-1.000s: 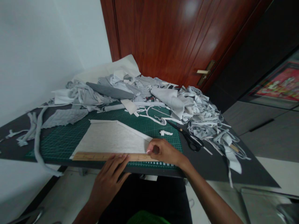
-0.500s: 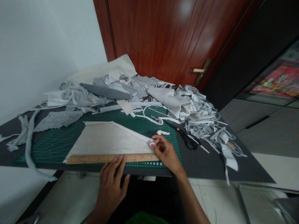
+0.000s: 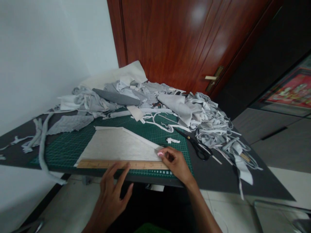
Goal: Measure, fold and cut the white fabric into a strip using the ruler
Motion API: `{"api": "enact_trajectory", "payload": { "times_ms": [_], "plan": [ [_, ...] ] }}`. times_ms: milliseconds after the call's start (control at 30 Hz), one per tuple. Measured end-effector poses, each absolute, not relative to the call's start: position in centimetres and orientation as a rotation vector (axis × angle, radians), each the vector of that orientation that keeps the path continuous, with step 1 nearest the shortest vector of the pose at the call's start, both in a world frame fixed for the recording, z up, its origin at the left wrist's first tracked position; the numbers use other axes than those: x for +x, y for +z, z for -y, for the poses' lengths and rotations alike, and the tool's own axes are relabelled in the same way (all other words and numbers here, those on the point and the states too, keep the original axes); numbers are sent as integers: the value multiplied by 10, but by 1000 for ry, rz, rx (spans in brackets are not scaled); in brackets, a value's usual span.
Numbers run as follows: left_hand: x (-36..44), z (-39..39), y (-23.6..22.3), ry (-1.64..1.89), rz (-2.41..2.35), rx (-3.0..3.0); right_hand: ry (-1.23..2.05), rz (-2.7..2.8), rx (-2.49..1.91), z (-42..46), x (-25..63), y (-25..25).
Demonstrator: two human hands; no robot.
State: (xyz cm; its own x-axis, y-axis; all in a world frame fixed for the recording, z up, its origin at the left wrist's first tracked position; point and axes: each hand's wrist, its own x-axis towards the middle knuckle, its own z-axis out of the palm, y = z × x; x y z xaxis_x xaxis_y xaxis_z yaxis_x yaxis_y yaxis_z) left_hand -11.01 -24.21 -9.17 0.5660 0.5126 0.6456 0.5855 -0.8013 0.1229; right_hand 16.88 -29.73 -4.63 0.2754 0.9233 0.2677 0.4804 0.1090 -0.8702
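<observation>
A pale grey piece of fabric (image 3: 114, 144) lies flat on the green cutting mat (image 3: 65, 145), its top and slanted right edges folded over. Along its near edge rests a wooden ruler (image 3: 141, 164). My left hand (image 3: 113, 184) has its fingers spread, with fingertips at the ruler's near side; whether they press on it I cannot tell. My right hand (image 3: 176, 163) pinches a small pink piece of tailor's chalk (image 3: 160, 154) at the fabric's right corner, just above the ruler's right end.
Black-handled scissors (image 3: 199, 149) lie right of the mat. A heap of grey and white fabric scraps (image 3: 206, 116) spreads along the back and right. A long fabric strip (image 3: 42, 152) hangs over the front left table edge. A small white scrap (image 3: 173, 140) lies beyond my right hand.
My right hand has moved from the ruler's edge up to the fabric's right corner. My left fingers have lifted and drawn back from lying across the ruler. The camera view has shifted slightly.
</observation>
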Motion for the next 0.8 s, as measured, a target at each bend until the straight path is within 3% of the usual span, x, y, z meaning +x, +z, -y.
{"api": "enact_trajectory", "payload": {
  "times_ms": [433, 800],
  "plan": [
    [-146, 209, -103, -1046, 877, -2562, 384, 1520, -1482, 276, 135, -22],
    [-151, 206, -98, -1035, 833, -2543, 654, 2075, -1396, 159, 10, 12]
  ]
}}
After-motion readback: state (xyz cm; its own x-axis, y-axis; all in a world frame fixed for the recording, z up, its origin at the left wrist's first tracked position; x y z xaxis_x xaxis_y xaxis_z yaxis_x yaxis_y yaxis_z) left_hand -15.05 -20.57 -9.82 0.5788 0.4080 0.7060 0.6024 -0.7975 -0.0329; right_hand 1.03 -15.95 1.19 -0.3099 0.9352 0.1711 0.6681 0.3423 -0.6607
